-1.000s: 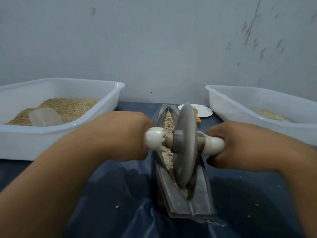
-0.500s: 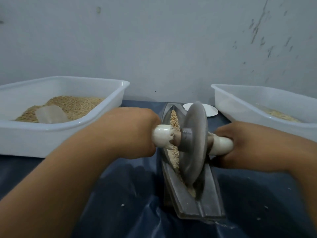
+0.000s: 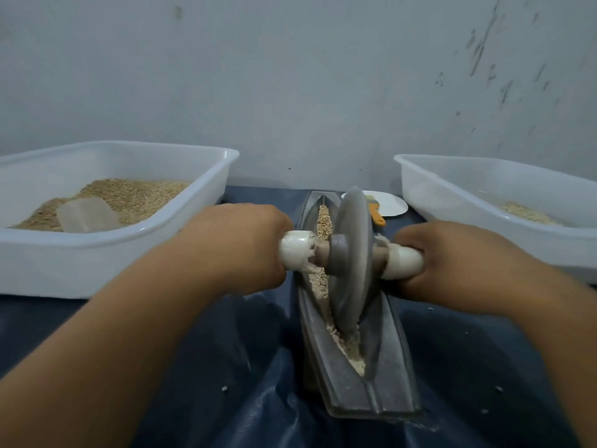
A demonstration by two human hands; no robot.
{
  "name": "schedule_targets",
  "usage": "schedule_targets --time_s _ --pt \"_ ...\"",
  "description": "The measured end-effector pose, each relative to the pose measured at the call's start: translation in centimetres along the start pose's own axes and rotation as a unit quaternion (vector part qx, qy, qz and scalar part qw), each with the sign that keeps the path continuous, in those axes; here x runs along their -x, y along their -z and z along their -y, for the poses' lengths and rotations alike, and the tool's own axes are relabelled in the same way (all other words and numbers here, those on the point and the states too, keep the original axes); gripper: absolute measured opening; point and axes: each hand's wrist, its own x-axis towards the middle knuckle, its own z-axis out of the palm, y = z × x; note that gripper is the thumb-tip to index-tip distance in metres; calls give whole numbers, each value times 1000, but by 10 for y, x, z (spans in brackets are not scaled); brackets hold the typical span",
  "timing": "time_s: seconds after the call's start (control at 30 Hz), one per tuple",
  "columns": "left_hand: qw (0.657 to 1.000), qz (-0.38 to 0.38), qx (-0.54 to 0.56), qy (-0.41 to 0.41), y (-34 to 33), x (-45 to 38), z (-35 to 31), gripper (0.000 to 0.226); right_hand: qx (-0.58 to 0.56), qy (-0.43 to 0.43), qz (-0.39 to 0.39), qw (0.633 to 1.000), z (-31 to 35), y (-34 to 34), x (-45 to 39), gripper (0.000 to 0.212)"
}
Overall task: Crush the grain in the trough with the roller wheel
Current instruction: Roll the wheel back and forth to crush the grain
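Both hands are gripping the axle ends: left hand (image 3: 239, 244) is curling round the white left handle (image 3: 295, 250); right hand (image 3: 452, 263) is curling round the right handle (image 3: 405, 261); wheel (image 3: 350, 253) is standing upright in the trough (image 3: 384, 367), on the grain (image 3: 323, 221); bins are sitting at 9 (image 3: 129, 240) and 3 o'clock (image 3: 484, 189).

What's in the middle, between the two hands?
Between the left hand and right hand, the head view shows the roller wheel standing in the trough of grain.
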Motion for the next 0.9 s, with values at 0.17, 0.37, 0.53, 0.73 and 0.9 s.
schedule_targets --time_s 0.17,0.37,0.53,0.73,0.9 --pt "1000 12 -5 10 -1 -1 -2 22 47 -2 -42 998 0 -6 -8 26" --pt "1000 12 -4 -15 8 9 -1 17 -39 -2 68 997 -7 9 11 36" --pt "998 -63 -2 30 -8 -5 -2 17 65 -36 -85 994 2 -11 -11 22" --pt "999 32 1 3 7 6 0 21 -9 -3 46 999 -6 8 6 24" --pt "1000 -4 -2 5 5 5 -2 19 -13 -16 29 999 -4 6 5 23"
